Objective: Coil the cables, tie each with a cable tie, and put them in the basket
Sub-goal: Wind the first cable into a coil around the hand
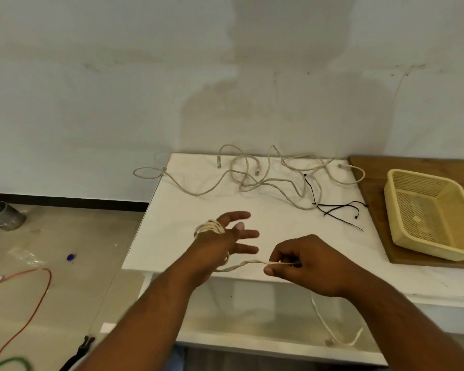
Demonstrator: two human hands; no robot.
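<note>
Beige cable (210,226) is wound in several turns around the left hand (225,239), whose fingers are spread straight above the white worktop (177,210) at lower centre of the frame. The cable's free strand runs across to the right hand (308,266), which pinches it between thumb and curled fingers. Loose cables (265,180) lie tangled along the worktop's far edge, with black cable ties (332,205) at their right end. At the right of the frame, a yellow basket (426,212) sits on a wooden board (370,183).

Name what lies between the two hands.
In the head view, a stretch of beige cable runs from the left hand to the right hand, which pinches it.
</note>
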